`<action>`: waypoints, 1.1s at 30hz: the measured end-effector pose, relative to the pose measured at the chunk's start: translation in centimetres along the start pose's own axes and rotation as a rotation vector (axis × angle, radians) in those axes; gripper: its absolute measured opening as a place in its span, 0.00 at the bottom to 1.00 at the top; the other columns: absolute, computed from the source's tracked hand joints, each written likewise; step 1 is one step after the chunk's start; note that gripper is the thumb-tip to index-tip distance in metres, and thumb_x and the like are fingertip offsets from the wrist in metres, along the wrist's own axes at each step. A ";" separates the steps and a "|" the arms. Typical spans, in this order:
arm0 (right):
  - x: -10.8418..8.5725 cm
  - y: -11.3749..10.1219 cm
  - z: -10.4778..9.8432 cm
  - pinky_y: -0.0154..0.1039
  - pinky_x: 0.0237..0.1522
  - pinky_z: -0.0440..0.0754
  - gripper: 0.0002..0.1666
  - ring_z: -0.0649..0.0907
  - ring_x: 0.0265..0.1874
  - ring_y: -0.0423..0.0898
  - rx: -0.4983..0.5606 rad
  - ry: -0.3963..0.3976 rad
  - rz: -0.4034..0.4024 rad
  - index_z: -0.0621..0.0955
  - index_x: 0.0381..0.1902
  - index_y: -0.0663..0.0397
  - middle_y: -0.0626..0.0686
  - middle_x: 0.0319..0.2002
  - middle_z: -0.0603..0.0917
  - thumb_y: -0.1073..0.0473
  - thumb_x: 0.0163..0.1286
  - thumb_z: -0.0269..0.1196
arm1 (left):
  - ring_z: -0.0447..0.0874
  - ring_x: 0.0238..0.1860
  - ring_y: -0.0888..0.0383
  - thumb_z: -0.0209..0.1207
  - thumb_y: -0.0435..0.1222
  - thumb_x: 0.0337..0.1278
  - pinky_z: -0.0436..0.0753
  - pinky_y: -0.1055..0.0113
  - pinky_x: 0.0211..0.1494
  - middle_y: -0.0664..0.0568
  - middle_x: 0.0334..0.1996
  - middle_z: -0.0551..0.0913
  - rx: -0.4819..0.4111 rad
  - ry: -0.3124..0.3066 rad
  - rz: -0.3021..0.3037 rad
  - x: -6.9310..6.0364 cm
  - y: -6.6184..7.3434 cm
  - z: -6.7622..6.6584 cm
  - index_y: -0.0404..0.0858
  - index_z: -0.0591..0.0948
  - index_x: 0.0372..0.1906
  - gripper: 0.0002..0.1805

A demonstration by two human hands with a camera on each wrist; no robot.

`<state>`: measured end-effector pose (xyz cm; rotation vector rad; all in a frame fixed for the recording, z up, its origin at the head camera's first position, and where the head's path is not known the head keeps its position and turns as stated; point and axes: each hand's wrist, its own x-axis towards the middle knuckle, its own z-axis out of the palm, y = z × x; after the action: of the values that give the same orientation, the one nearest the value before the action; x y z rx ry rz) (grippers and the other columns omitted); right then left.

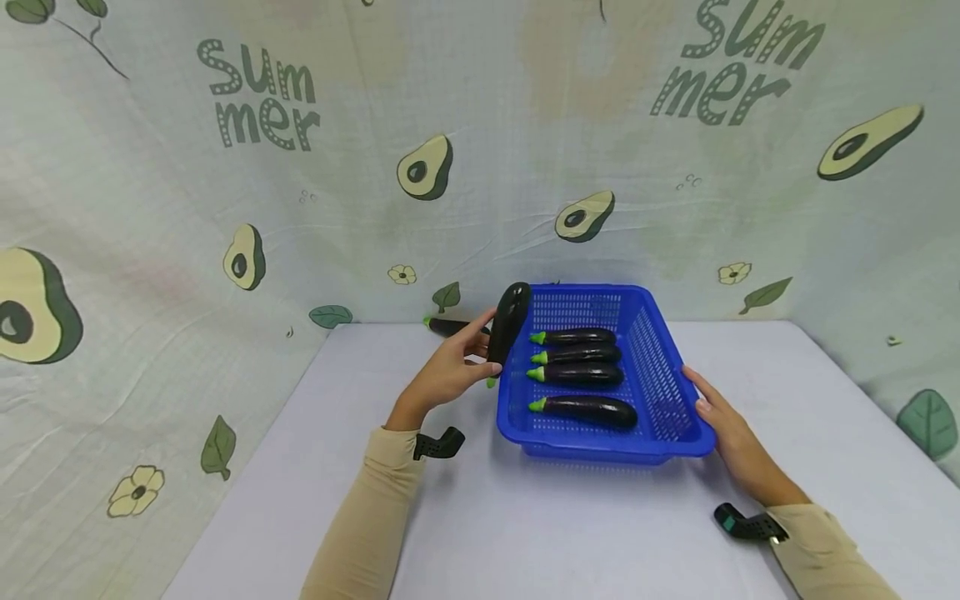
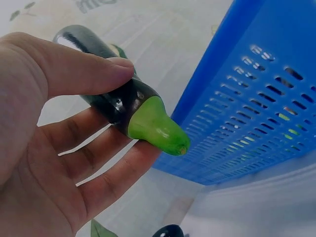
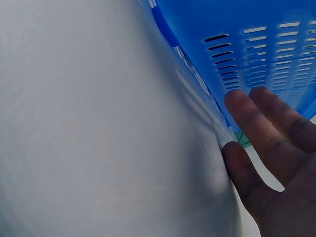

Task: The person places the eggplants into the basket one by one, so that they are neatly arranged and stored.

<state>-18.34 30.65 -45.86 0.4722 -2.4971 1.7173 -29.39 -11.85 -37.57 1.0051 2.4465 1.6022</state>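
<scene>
My left hand (image 1: 448,372) grips a dark, glossy eggplant (image 1: 512,315) between thumb and fingers, just beside the left rim of a blue plastic basket (image 1: 678,379). In the left wrist view the held eggplant's green stem end (image 2: 158,127) points toward the basket wall. Inside the basket, several eggplants (image 1: 588,410) lie sideways, green ends to the left. My right hand (image 1: 731,429) touches the basket's right rim; in the right wrist view its extended fingers (image 3: 266,133) are at the outer wall, thumb hidden.
Another eggplant (image 1: 444,326) lies on the white table (image 1: 480,525) behind my left hand, partly hidden by it. A printed cloth (image 1: 495,100) with avocados and leaves hangs behind the table. Black straps with a camera (image 1: 441,443) sit on both wrists.
</scene>
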 end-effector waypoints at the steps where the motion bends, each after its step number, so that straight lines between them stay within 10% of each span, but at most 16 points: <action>1: 0.1 0.0 0.0 0.17 0.56 0.61 0.32 0.50 0.77 0.51 -0.001 0.000 0.003 0.47 0.82 0.37 0.58 0.80 0.42 0.50 0.85 0.36 | 0.80 0.54 0.54 0.66 0.31 0.63 0.82 0.56 0.54 0.49 0.52 0.80 0.001 -0.005 0.004 0.0 0.0 0.1 0.62 0.56 0.79 0.47; 5: 0.2 0.0 0.0 0.17 0.55 0.61 0.32 0.46 0.76 0.65 -0.001 -0.004 0.016 0.46 0.82 0.36 0.59 0.80 0.41 0.49 0.85 0.36 | 0.81 0.53 0.55 0.66 0.30 0.63 0.83 0.58 0.53 0.50 0.53 0.80 0.015 -0.018 0.027 0.0 0.0 0.4 0.61 0.56 0.79 0.47; 19: -0.1 0.0 0.1 0.17 0.56 0.60 0.32 0.49 0.77 0.52 -0.006 0.002 0.002 0.46 0.82 0.38 0.59 0.80 0.42 0.50 0.85 0.36 | 0.80 0.54 0.58 0.66 0.30 0.63 0.82 0.61 0.54 0.50 0.59 0.79 0.158 -0.026 0.112 0.0 2.2 1.5 0.55 0.61 0.78 0.43; 33: 0.0 -0.3 -0.1 0.18 0.54 0.62 0.32 0.47 0.74 0.70 -0.014 -0.003 0.022 0.46 0.82 0.36 0.60 0.80 0.41 0.49 0.85 0.36 | 0.78 0.54 0.60 0.65 0.28 0.63 0.81 0.67 0.50 0.53 0.62 0.78 0.274 -0.121 0.242 0.4 3.9 3.4 0.49 0.67 0.76 0.38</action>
<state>-18.25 30.61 -45.58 0.4479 -2.5242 1.7074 -26.54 -7.91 -35.78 1.4411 2.5910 1.2341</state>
